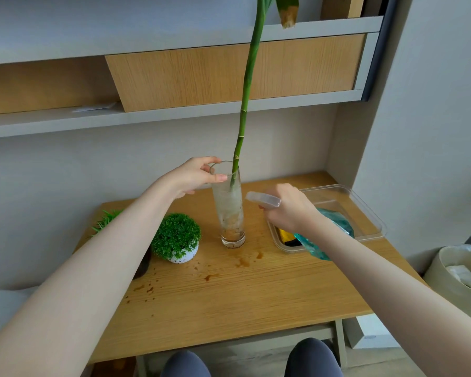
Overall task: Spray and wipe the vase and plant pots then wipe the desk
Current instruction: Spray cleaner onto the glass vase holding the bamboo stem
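Brown spills (242, 262) on desk (256, 300) near front-middle. My right hand (288, 210) grips spray bottle (264, 199), nozzle toward glass vase (230, 208) mid-desk. My left hand (199, 176) pinches vase rim. Plant pot (178, 239) left of the vase.

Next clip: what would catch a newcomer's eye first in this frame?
Probably the tall glass vase at the middle of the desk, its wall clouded white, with a long green stalk rising out of the picture. The left hand holds its rim while the right hand aims a spray bottle at it. Brown splashes dot the wood in front of it.
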